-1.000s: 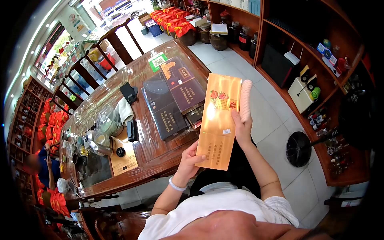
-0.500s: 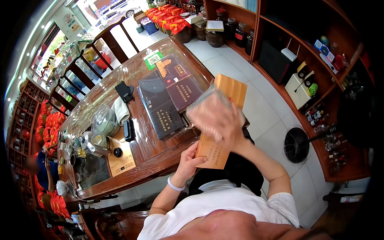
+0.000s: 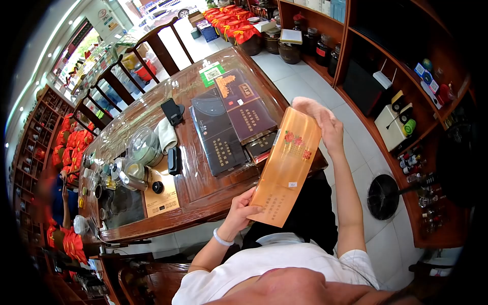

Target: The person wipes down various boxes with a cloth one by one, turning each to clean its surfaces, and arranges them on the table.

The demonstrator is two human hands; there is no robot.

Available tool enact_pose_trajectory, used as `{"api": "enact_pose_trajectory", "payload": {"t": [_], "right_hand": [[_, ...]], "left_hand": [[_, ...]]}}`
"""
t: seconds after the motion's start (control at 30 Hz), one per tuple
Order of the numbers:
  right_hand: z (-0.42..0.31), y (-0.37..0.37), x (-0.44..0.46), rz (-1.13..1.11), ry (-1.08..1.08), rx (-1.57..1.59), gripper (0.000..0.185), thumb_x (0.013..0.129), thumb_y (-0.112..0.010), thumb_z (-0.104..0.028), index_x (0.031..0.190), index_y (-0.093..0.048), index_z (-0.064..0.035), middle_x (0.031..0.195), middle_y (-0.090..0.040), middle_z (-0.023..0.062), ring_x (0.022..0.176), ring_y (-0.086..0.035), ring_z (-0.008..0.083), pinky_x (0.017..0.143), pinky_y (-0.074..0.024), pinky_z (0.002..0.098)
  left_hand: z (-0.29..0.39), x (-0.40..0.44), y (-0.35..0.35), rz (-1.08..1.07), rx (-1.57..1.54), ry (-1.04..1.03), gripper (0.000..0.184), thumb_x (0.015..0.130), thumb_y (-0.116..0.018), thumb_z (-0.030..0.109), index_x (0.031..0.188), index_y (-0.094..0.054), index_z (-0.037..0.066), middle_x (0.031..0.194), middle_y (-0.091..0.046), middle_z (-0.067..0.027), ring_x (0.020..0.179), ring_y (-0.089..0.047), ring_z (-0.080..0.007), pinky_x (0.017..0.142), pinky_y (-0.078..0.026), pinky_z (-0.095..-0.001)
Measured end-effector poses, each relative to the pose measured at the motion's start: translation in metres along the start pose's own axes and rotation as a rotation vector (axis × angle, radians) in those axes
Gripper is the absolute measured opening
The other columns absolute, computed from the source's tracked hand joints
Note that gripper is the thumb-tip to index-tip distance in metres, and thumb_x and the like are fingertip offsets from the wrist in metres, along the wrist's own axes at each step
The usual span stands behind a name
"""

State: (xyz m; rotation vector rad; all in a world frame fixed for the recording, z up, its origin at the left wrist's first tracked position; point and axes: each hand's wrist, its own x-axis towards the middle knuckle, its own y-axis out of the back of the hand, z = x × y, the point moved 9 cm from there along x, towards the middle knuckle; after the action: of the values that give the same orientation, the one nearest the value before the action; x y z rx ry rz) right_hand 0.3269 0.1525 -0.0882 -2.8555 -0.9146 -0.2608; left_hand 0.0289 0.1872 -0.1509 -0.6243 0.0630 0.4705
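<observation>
A long golden box (image 3: 284,170) with red flowers and printed characters is tilted over my lap, beside the table edge. My left hand (image 3: 242,210) grips its lower left corner, thumb on the front face. At the far top end, my right hand (image 3: 329,127) is closed on a pink cloth (image 3: 311,108), which lies against the box's upper edge. Dark flat boxes (image 3: 216,132) and a maroon box (image 3: 245,104) rest on the table to the left.
The wooden table (image 3: 203,195) carries a black phone (image 3: 173,111), a white cloth (image 3: 165,135), a clear bowl (image 3: 144,146) and a kettle (image 3: 131,180). A round black fan (image 3: 383,197) stands on the right. Another person (image 3: 63,201) is at the far left.
My right hand has swept the cloth from over the box's middle up to its top end. The flowered face shows again, and the box is tilted more to the right. The camera view has shifted slightly.
</observation>
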Motion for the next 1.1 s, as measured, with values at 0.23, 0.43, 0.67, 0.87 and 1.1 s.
{"api": "enact_pose_trajectory", "payload": {"t": [0.23, 0.43, 0.67, 0.87, 1.1], "right_hand": [[0.062, 0.004, -0.004, 0.214, 0.015, -0.205, 0.042, 0.091, -0.052, -0.034, 0.093, -0.062, 0.0060, 0.080, -0.064, 0.0088, 0.078, -0.057, 0.0148, 0.070, -0.0454, 0.0293], [0.107, -0.051, -0.007, 0.064, -0.009, -0.143, 0.042, 0.090, -0.049, -0.037, 0.100, -0.061, 0.0024, 0.093, -0.064, 0.0161, 0.088, -0.060, 0.0246, 0.078, -0.0451, 0.0327], [0.066, -0.080, -0.029, -0.032, 0.420, -0.539, 0.025, 0.087, -0.051, -0.016, 0.106, -0.059, -0.0019, 0.100, -0.061, 0.0158, 0.095, -0.055, 0.0336, 0.083, -0.0420, 0.0412], [0.069, -0.080, -0.029, -0.055, 0.455, -0.496, 0.025, 0.087, -0.053, -0.018, 0.105, -0.059, -0.0008, 0.101, -0.062, 0.0155, 0.095, -0.056, 0.0330, 0.082, -0.0426, 0.0404], [0.067, -0.079, -0.030, -0.068, 0.445, -0.485, 0.025, 0.087, -0.055, -0.016, 0.106, -0.059, -0.0006, 0.102, -0.062, 0.0153, 0.096, -0.056, 0.0329, 0.081, -0.0431, 0.0396]], "left_hand": [[0.062, -0.010, -0.001, 0.113, -0.060, -0.279, 0.059, 0.070, -0.059, -0.002, 0.126, -0.042, -0.007, 0.116, -0.057, -0.0112, 0.103, -0.056, -0.0166, 0.090, -0.044, -0.0290], [0.133, -0.011, 0.029, 0.373, 0.070, -0.496, 0.047, 0.076, -0.055, 0.002, 0.121, -0.046, -0.009, 0.107, -0.060, -0.0135, 0.095, -0.059, -0.0168, 0.084, -0.048, -0.0260], [0.154, 0.009, 0.073, 0.541, 0.071, -0.446, 0.033, 0.088, -0.049, 0.011, 0.113, -0.052, -0.009, 0.098, -0.062, -0.0101, 0.080, -0.061, -0.0126, 0.068, -0.049, -0.0221], [0.168, 0.010, 0.082, 0.669, 0.745, -0.396, 0.033, 0.081, -0.066, 0.013, 0.103, -0.058, -0.011, 0.054, -0.045, 0.0076, 0.050, -0.038, 0.0019, 0.041, -0.025, -0.0168], [0.180, 0.009, 0.107, 0.744, 0.694, -0.494, 0.023, 0.083, -0.063, 0.013, 0.098, -0.062, -0.005, 0.060, -0.053, 0.0035, 0.051, -0.044, -0.0018, 0.047, -0.034, -0.0159]]}}
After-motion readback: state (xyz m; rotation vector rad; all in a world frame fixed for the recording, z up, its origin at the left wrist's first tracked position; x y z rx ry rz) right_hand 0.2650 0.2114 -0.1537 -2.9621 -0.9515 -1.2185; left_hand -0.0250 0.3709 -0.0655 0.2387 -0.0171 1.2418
